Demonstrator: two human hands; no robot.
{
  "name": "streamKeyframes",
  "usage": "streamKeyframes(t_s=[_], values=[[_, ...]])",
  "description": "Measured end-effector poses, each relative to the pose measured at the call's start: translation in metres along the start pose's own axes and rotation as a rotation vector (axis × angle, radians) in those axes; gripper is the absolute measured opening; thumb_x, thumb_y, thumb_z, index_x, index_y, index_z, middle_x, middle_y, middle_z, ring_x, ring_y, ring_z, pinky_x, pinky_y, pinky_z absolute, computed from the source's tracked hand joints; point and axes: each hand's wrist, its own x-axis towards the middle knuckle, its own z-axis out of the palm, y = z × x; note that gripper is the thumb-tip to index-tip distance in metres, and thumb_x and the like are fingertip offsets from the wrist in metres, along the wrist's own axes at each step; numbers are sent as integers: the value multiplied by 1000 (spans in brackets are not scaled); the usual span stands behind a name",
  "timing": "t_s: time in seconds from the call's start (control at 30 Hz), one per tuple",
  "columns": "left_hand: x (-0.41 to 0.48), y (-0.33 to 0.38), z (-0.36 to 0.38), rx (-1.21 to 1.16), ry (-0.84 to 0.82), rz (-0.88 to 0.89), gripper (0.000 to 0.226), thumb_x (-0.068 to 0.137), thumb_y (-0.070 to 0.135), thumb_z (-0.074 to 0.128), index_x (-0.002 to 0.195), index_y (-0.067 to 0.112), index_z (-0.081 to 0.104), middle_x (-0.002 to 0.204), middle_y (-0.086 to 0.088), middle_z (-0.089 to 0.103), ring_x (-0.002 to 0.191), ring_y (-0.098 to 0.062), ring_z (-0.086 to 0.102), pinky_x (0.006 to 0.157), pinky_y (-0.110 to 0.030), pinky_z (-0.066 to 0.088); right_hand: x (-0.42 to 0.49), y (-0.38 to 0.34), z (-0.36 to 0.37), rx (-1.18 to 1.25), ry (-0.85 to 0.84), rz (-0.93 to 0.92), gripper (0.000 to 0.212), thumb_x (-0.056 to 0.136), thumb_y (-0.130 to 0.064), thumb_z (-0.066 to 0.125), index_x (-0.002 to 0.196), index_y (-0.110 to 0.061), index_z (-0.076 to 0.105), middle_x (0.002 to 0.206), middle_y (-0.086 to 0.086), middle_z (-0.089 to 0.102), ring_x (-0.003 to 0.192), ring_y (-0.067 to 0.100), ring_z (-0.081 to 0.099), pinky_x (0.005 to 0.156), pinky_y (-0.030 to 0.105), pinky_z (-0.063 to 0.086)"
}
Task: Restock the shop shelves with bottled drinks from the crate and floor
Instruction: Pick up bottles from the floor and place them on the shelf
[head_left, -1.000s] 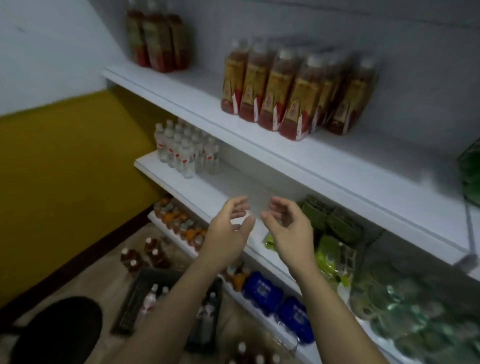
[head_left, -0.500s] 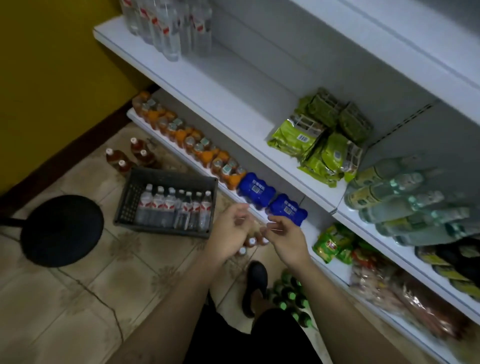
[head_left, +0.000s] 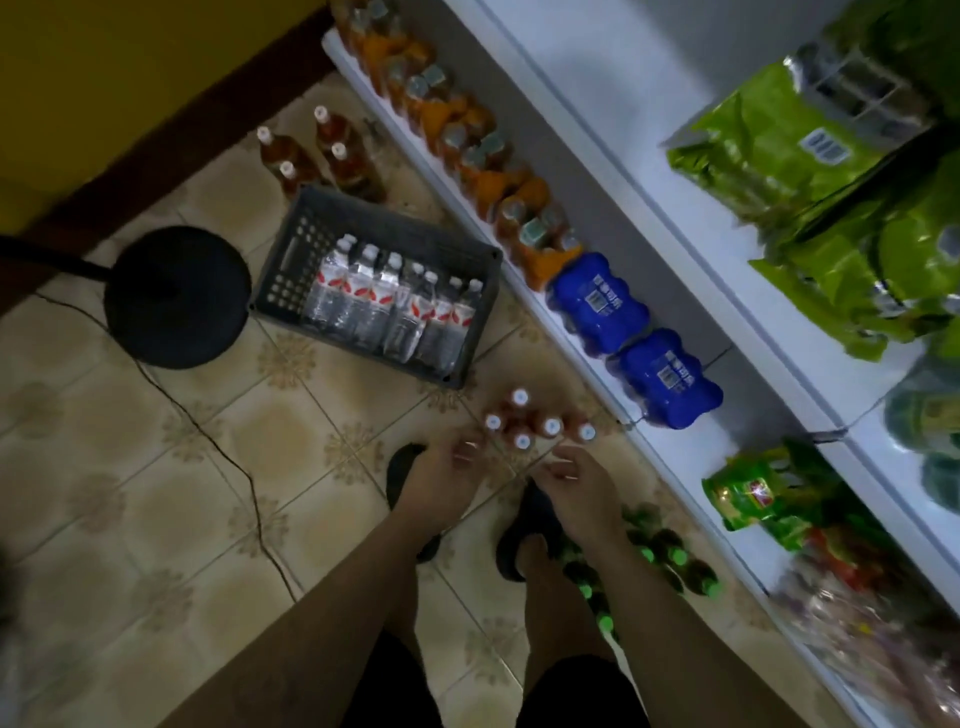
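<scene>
On the right we see the white metal shop shelving, running from near right to far centre. Its upper board carries crinkled lime-green snack bags. Its lowest board carries a row of orange-labelled drink bottles at the far end and, nearer, two blue shrink-wrapped bottle packs side by side.

Beige patterned floor tiles fill the left, with a dark crack running across them. A round black stool seat stands at the left. Just to its right sits the dark grey perforated plastic crate, with a row of clear water bottles with red-and-white labels filling its right part. Beyond the crate, four brown tea bottles with white caps stand on the tiles.

Nearer us, a cluster of five reddish-brown bottles with white caps stands upright between the crate and the lowest board. Dark bottles with green caps stand at the near right, beside the person's black shoes.

The left hand and right hand hang just on the near side of that cluster — fingers loosely bent, neither holding anything. We cannot tell whether the left fingertips touch the nearest cap.
</scene>
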Motion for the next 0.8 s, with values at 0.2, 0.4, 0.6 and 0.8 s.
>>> streamKeyframes(t_s=[0.2,0.4,0.6,0.8], values=[[92,-52,47,87,6,-30,30,93,18,61,123,12,56,111,0,61,104,-19,58,78,-19,38,90,39,43,-113,-113,-33,24,90,-34,63,112,-23,63,105,-7,66,97,16,58,85,30,41],[183,-139,90,246,-130,-156,52,90,27,62,137,17,43,132,-7,54,121,-26,52,94,-28,42,170,92,129,-269,-256,-7,17,95,-23,59,109,-14,59,97,-3,57,95,18,58,74,23,36],[241,-203,118,163,-191,-188,57,95,17,57,147,23,35,143,-3,48,131,-27,45,106,-33,37,224,143,197,101,-305,345,44,97,-4,47,141,-11,47,128,11,55,109,23,54,93,34,48],[269,-232,132,-365,-180,-381,37,95,15,57,128,32,52,111,11,57,91,-6,55,80,-25,44,254,163,223,640,-221,615,26,104,-25,39,129,-28,49,113,-2,54,98,20,55,81,38,52]])
